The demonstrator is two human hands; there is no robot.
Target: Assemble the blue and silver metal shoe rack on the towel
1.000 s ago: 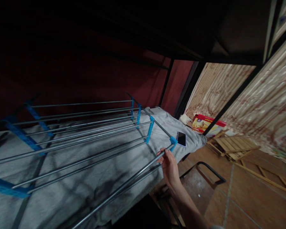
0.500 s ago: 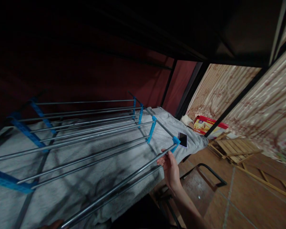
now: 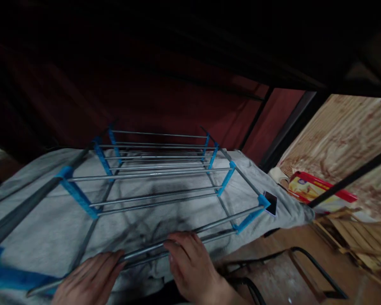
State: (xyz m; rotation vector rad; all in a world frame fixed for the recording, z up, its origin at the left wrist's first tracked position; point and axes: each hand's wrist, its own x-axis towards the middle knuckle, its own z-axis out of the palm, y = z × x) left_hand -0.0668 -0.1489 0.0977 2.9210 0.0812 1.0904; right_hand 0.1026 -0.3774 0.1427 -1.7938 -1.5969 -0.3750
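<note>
A shoe rack (image 3: 158, 174) of thin grey metal tubes and blue plastic connectors rests on a bed with a grey blanket (image 3: 127, 228). My left hand (image 3: 90, 275) has its fingers wrapped over the nearest metal tube (image 3: 146, 251), toward its left end. Farther right along that same tube, my right hand (image 3: 190, 264) curls its fingers around it. The tube's right end meets a blue connector (image 3: 250, 218). Its left end lies across another blue connector (image 3: 19, 277); I cannot tell whether it is seated there. A second tube runs just below, partly hidden by my hands.
A phone (image 3: 271, 203) lies on the blanket just beyond the rack's right corner. To the right are a red and yellow box (image 3: 314, 188), a folded wooden slatted piece (image 3: 358, 233) and a chair (image 3: 282, 275). Black frame posts (image 3: 292, 131) rise beside a patterned curtain.
My right hand has slid left along the near tube, away from the right connector. My left hand has come fully into view on the tube. The view has turned left.
</note>
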